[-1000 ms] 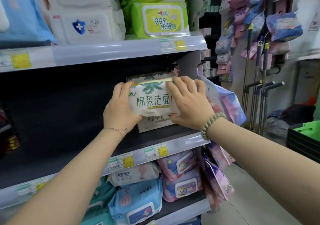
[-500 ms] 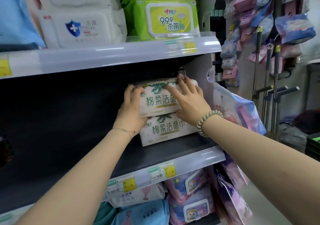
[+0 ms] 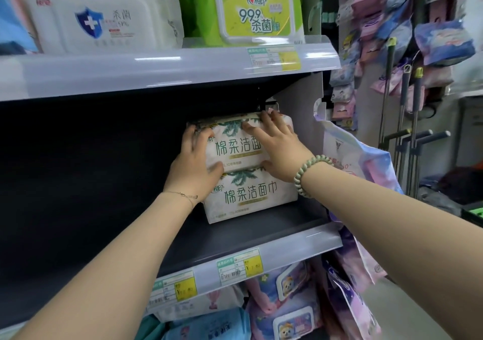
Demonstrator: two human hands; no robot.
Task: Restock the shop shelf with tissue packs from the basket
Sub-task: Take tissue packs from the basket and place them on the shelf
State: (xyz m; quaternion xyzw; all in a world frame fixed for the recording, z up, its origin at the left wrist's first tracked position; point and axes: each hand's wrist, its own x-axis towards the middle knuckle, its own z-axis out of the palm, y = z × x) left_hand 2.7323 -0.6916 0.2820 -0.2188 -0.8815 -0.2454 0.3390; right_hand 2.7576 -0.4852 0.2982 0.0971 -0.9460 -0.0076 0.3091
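Top pack (image 3: 235,147) now farther back

Top tissue pack (image 3: 235,148): soft white plastic film, faint sheen, creased where the left hand (image 3: 193,167) and right hand (image 3: 277,148) hold it.
Lower tissue pack (image 3: 251,196): same printed film, just below both hands.
Shelf board (image 3: 261,232): dark, matt, smooth, beneath the wrists.
Shelf edge strip (image 3: 300,247): clear glossy plastic over paper price labels (image 3: 239,267).
Green wipes pack (image 3: 251,12): shiny film, hard plastic lid, above the right hand.
Bracelet (image 3: 308,172): smooth glossy beads, right wrist.
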